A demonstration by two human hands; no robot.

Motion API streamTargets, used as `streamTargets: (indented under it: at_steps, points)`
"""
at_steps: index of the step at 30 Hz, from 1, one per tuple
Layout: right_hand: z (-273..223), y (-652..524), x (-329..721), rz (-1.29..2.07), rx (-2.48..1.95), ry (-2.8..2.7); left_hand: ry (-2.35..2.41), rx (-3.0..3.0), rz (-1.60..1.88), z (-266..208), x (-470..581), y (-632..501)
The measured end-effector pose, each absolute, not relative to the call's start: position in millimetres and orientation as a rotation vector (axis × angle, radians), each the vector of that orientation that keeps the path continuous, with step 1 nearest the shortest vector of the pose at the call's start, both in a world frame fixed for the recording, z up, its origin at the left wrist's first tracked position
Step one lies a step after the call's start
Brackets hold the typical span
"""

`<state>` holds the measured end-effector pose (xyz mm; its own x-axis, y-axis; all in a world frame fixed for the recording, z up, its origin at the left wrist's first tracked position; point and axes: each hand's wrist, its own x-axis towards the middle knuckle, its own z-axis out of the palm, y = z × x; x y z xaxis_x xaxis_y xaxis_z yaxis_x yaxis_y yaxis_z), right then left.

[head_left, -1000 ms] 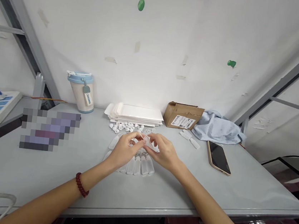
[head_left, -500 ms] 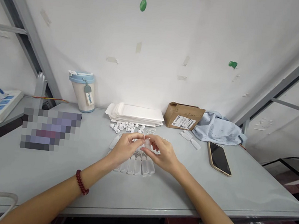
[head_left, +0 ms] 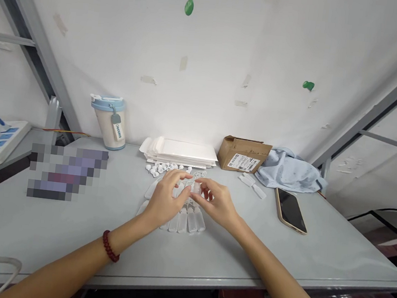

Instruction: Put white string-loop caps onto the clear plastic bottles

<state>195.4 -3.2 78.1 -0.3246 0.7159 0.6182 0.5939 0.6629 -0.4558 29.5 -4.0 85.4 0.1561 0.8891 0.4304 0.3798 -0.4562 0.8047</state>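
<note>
A small translucent plastic bottle [head_left: 197,187] is held between the thumb and fingers of my right hand [head_left: 217,200]. My left hand [head_left: 169,194] is just left of it, thumb and fingers parted in a C shape; its thumb tip lies close to the right thumb. Below the hands, several similar bottles [head_left: 183,221] lie side by side on the table, partly covered by the left hand. White caps [head_left: 162,168] are scattered loosely behind the left hand. Thin white loops [head_left: 200,174] show just beyond the fingers.
A stack of flat white boxes [head_left: 184,150] stands against the wall, beside a cardboard box [head_left: 244,154] and a blue cloth [head_left: 287,171]. At right lie a phone [head_left: 291,211] and clear plastic pieces [head_left: 252,185]. A lidded cup [head_left: 110,122] stands at left.
My left fingers have spread apart and come away from the bottle, where they were pinching at its top. The right hand keeps its grip in nearly the same place.
</note>
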Motion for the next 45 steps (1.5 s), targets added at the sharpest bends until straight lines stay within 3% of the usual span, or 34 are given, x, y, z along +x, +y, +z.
streamTargets:
  at_steps: [4, 9, 20, 31, 45]
  points:
    - [82, -3, 196, 0.35, -1.112, -1.967, 0.975, 2.294, 1.399, 82, 30, -8]
    - [88, -3, 196, 0.455, -1.21, -1.89, 0.888, 2.511, 1.273, 76, 34, -9]
    - [97, -2, 207, 0.834, -1.197, -1.852, 0.871, 2.639, 1.291, 69, 34, -6]
    - [111, 6, 230, 1.46, -0.99, -1.793, 0.912, 2.538, 1.165, 68, 42, -14]
    - [107, 13, 246, 1.484, -1.13, -2.151, 0.861, 2.642, 0.776, 63, 51, -25]
